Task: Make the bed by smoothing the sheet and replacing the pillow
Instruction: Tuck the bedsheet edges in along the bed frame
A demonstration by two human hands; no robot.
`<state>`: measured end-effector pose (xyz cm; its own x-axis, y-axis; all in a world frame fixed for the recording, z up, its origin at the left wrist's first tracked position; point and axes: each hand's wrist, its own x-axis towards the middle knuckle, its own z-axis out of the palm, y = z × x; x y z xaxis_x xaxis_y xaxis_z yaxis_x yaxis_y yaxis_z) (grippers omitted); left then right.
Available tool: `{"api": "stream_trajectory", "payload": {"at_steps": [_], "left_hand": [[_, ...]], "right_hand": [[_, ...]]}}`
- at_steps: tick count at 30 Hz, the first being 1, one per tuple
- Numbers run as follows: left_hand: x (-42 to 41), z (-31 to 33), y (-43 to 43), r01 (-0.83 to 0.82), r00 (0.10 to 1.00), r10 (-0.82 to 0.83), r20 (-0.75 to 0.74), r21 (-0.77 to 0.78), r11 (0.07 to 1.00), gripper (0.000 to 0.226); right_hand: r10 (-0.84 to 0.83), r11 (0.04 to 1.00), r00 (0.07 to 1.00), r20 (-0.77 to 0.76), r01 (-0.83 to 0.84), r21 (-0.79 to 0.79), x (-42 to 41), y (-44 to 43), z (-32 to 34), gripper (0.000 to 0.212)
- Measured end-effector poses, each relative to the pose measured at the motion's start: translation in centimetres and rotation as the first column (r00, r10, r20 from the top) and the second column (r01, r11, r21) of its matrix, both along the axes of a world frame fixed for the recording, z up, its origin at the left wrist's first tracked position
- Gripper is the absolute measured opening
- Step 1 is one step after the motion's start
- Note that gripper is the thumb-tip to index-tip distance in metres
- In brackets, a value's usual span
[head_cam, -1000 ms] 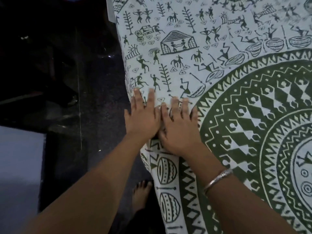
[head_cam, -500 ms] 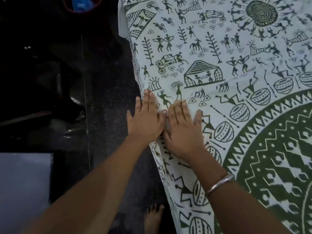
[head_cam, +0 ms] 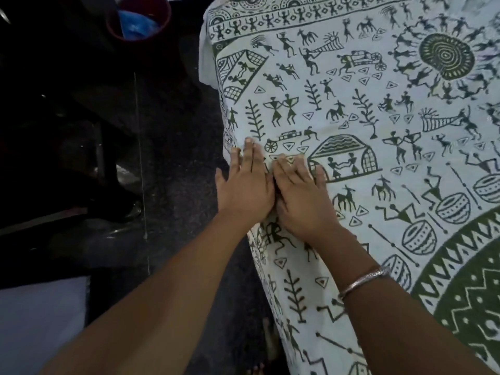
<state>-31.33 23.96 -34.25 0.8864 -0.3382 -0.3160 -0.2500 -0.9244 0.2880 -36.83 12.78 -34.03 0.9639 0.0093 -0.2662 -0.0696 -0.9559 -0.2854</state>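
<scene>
A white sheet (head_cam: pixel 365 109) printed with dark green folk figures, huts and a big round border covers the bed and fills the right of the head view. My left hand (head_cam: pixel 244 189) lies flat on the sheet right at the bed's left edge, fingers pointing away from me. My right hand (head_cam: pixel 300 196) lies flat beside it, touching it, a silver bangle on that wrist. Neither hand holds anything. No pillow is in view.
Dark speckled floor (head_cam: pixel 173 163) runs along the bed's left side. A dark red bucket (head_cam: pixel 138 20) with something blue in it stands at the far top left. Dark furniture (head_cam: pixel 54 131) sits to the left. My bare foot (head_cam: pixel 267 345) is by the bed.
Both flat hands have slid together along the bed's left edge toward the far corner, and the view has followed; the sheet's far border and the bucket have come into sight.
</scene>
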Motion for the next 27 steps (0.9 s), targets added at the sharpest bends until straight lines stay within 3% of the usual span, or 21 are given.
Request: {"api": "stream_trajectory", "payload": {"at_steps": [3, 6, 9, 12, 15, 20, 23, 27], "left_hand": [[2.8, 0.3, 0.7, -0.072, 0.997, 0.074, 0.022, -0.083, 0.994, 0.065], [7.0, 0.2, 0.7, -0.031, 1.0, 0.031, 0.001, -0.119, 0.992, 0.059], [10.9, -0.5, -0.1, -0.072, 0.994, 0.061, -0.092, -0.126, 0.989, 0.059], [12.6, -1.1, -1.1, -0.11, 0.994, 0.109, -0.023, -0.048, 0.993, 0.065], [14.9, -0.6, -1.3, -0.139, 0.989, 0.142, 0.043, -0.066, 0.988, 0.073], [20.5, 0.2, -1.3, -0.008, 0.997, 0.014, 0.072, -0.09, 0.996, 0.068], [22.3, -0.3, -1.6, -0.003, 1.0, 0.005, 0.025, -0.068, 0.998, 0.065], [24.6, -0.3, -2.0, -0.034, 0.996, 0.037, 0.084, -0.03, 0.999, 0.068]], "right_hand": [[-0.14, 0.99, 0.983, 0.116, 0.138, 0.027, 2.8, -0.7, 0.3, 0.067], [-0.303, 0.951, 0.952, 0.049, 0.305, -0.045, 6.5, -0.9, -0.3, 0.058], [-0.222, 0.968, 0.975, 0.032, 0.224, -0.117, 10.2, -0.3, -1.1, 0.057], [-0.184, 0.979, 0.983, 0.026, 0.186, -0.079, 12.8, -0.5, -0.9, 0.065], [-0.146, 0.989, 0.988, 0.047, 0.146, -0.009, 15.1, -1.9, -0.3, 0.066], [-0.271, 0.959, 0.961, 0.047, 0.274, -0.072, 20.2, -2.3, -0.5, 0.061], [-0.196, 0.974, 0.979, 0.049, 0.2, -0.108, 22.4, -1.6, -0.7, 0.071], [-0.075, 0.997, 0.994, 0.074, 0.077, -0.022, 25.3, -2.4, -0.1, 0.079]]}}
